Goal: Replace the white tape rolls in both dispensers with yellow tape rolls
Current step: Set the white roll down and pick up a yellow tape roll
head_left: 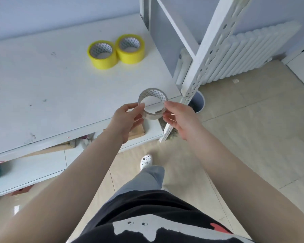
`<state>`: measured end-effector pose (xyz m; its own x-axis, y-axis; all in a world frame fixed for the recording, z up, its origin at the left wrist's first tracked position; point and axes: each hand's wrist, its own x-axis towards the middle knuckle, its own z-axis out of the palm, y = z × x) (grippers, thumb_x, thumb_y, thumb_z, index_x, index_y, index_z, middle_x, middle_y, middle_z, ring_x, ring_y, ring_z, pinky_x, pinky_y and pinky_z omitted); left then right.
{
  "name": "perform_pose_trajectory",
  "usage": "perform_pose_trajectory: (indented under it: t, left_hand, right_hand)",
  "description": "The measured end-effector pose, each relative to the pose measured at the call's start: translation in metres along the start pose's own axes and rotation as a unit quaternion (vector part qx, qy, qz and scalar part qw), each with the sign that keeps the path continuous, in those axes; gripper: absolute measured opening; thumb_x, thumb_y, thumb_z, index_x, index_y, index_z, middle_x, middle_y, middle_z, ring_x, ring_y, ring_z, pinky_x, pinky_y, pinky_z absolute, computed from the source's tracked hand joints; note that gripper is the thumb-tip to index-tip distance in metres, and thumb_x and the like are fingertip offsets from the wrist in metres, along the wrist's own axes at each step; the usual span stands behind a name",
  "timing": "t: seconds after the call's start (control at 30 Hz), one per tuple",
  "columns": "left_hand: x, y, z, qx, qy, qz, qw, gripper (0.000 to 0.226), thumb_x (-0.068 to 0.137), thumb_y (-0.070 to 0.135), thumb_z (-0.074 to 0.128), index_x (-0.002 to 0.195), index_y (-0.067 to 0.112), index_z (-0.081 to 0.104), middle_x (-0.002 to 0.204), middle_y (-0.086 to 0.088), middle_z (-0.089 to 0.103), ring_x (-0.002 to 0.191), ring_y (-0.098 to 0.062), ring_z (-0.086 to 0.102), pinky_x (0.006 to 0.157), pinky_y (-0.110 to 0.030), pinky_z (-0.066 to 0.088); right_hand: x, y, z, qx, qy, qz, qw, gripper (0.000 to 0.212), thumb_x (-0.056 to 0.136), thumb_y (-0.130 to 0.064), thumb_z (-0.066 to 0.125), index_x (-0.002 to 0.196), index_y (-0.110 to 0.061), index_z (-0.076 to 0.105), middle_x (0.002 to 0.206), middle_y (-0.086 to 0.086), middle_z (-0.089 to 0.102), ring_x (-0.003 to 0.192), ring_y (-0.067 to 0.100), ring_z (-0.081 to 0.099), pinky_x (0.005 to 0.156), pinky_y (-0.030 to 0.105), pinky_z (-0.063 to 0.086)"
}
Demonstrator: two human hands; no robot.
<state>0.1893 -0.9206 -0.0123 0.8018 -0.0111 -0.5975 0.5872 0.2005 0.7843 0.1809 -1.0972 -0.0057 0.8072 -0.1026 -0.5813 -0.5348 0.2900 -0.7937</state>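
Note:
A thin white tape roll (154,95), nearly down to its patterned core, is held in the air over the table's front right corner. My left hand (127,118) pinches its left side and my right hand (178,116) pinches its right side. Two yellow tape rolls lie flat and touching at the back of the white table (42,85): the left yellow roll (102,57) and the right yellow roll (130,51). No dispenser is in view.
A white metal shelf frame (205,50) rises at the table's right end, with a white radiator (249,55) behind it. A lower shelf under the table holds boxes and clutter. A round bin (199,102) stands on the tiled floor to the right.

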Motion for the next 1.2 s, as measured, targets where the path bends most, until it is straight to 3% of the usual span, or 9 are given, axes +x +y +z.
perform_pose_trajectory:
  t: [0.13,0.37,0.47,0.57,0.73,0.97,1.07,1.13,1.2]
  left_hand:
    - [0.04,0.038,0.003,-0.021,0.005,0.011,1.0,0.033,0.083,0.022,0.072,0.112,0.011,0.061,0.096,-0.006,0.066,0.089,-0.018,0.063,0.081,-0.03,0.056]
    - [0.091,0.087,-0.003,-0.116,0.059,0.009,0.991,0.044,0.085,0.015,0.07,0.125,0.004,0.056,0.089,-0.005,0.067,0.081,-0.018,0.066,0.07,-0.025,0.057]
    - [0.098,0.093,-0.011,-0.147,0.073,0.011,0.986,0.044,0.084,0.012,0.071,0.125,0.004,0.056,0.091,-0.006,0.068,0.083,-0.018,0.066,0.073,-0.026,0.057]
    - [0.104,0.091,-0.019,-0.16,0.083,0.014,0.984,0.043,0.083,0.009,0.07,0.123,0.003,0.057,0.088,-0.007,0.068,0.081,-0.018,0.066,0.075,-0.027,0.058]
    - [0.108,0.088,-0.028,-0.162,0.093,0.013,0.982,0.043,0.084,0.01,0.07,0.124,0.001,0.057,0.087,-0.007,0.068,0.078,-0.017,0.066,0.082,-0.028,0.058]
    - [0.108,0.101,-0.029,-0.19,0.077,0.034,0.978,0.041,0.086,0.01,0.067,0.124,0.0,0.056,0.089,-0.008,0.067,0.079,-0.016,0.065,0.082,-0.027,0.058]
    - [0.111,0.119,-0.021,-0.207,0.064,0.063,0.974,0.029,0.088,0.011,0.065,0.115,0.003,0.059,0.089,-0.007,0.066,0.079,-0.015,0.066,0.083,-0.026,0.058]
    - [0.116,0.134,-0.011,-0.199,0.055,0.078,0.975,0.013,0.09,0.014,0.063,0.1,0.006,0.063,0.087,-0.007,0.066,0.08,-0.014,0.066,0.082,-0.025,0.057]
    - [0.128,0.149,0.003,-0.176,0.054,0.079,0.98,0.007,0.089,0.016,0.065,0.089,0.009,0.063,0.084,-0.006,0.067,0.079,-0.014,0.066,0.081,-0.024,0.057]
  right_hand:
    - [0.046,-0.036,0.027,-0.016,0.008,-0.017,1.0,0.005,0.087,-0.018,0.068,0.082,-0.018,0.067,0.077,0.003,0.064,0.073,0.015,0.058,0.079,0.028,0.054]
    - [0.126,-0.093,0.076,-0.082,0.003,-0.017,0.996,0.014,0.09,-0.03,0.062,0.083,-0.019,0.059,0.088,0.012,0.062,0.071,0.02,0.06,0.07,0.028,0.055]
    - [0.158,-0.108,0.098,-0.081,-0.012,-0.002,0.997,0.02,0.092,-0.032,0.058,0.102,-0.015,0.056,0.111,0.02,0.065,0.085,0.026,0.065,0.071,0.032,0.059]
    - [0.178,-0.113,0.117,-0.113,-0.039,-0.003,0.993,0.039,0.094,-0.031,0.055,0.129,-0.014,0.049,0.123,0.016,0.061,0.074,0.022,0.066,0.051,0.026,0.056]
    - [0.196,-0.11,0.125,-0.146,-0.044,0.008,0.988,0.039,0.095,-0.03,0.055,0.129,-0.01,0.052,0.121,0.019,0.064,0.071,0.025,0.066,0.046,0.029,0.054]
    - [0.196,-0.115,0.116,-0.059,-0.04,0.029,0.997,0.034,0.097,-0.005,0.049,0.13,0.003,0.049,0.111,0.021,0.064,0.094,0.034,0.066,0.075,0.043,0.052]
    - [0.185,-0.111,0.101,-0.048,-0.021,0.02,0.998,0.035,0.096,0.0,0.049,0.13,0.005,0.049,0.129,0.026,0.058,0.11,0.043,0.061,0.078,0.043,0.052]
    - [0.174,-0.104,0.086,-0.027,-0.008,0.024,0.999,0.036,0.095,0.001,0.049,0.131,0.005,0.048,0.131,0.026,0.056,0.109,0.046,0.061,0.081,0.044,0.053]
    - [0.16,-0.095,0.071,-0.006,-0.003,0.037,0.999,0.036,0.094,0.001,0.05,0.131,0.004,0.047,0.128,0.028,0.057,0.095,0.045,0.065,0.082,0.042,0.054]
